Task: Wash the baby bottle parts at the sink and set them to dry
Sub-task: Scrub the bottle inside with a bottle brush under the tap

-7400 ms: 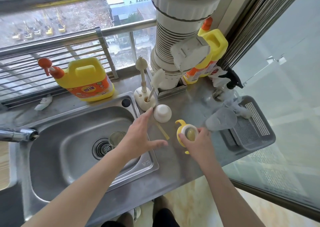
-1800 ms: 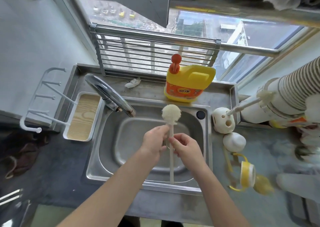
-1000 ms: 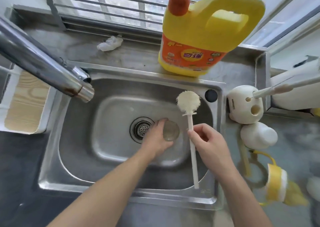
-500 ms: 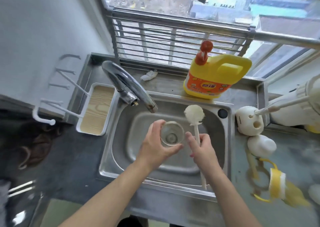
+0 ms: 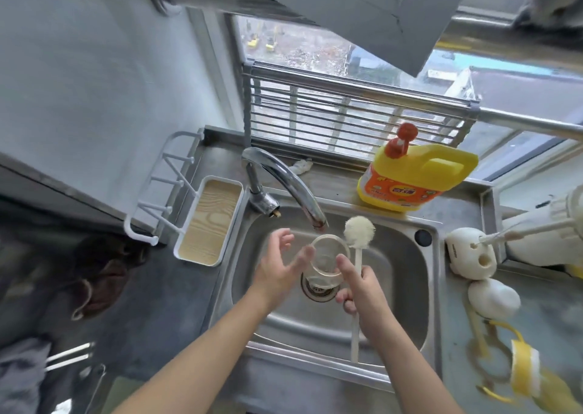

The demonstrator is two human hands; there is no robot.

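While the clear baby bottle (image 5: 328, 260) is hanging over the drain (image 5: 315, 291) at the centre of the frame, open mouth facing the camera and sitting just below the spout of the faucet (image 5: 284, 177), both hands are flanking it inside the sink (image 5: 410, 319)

Left hand (image 5: 277, 268): fingers are spreading apart, nearly straight, gripping nothing; thumb tip is lying at the bottle's left rim, contact cannot be told

Right hand (image 5: 366, 290): lower fingers are curling round the handle of the bottle brush (image 5: 359, 232); index finger is reaching up against the bottle's right wall. Which finger is actually bearing the bottle cannot be told

Brush head is pointing toward the top of the frame, just right of the bottle's mouth; handle is running down past the sink's near rim

Right edge of frame, on the surface (image 5: 536, 293): white brush holder (image 5: 470, 252) is carrying a second brush; white domed cap (image 5: 493, 298) is lying just below it; yellow handled collar (image 5: 523, 369) is showing blurred at lower right

Yellow detergent jug (image 5: 416, 177) is standing behind the sink, upper right of centre. White tray (image 5: 208, 221) is sitting left of the faucet
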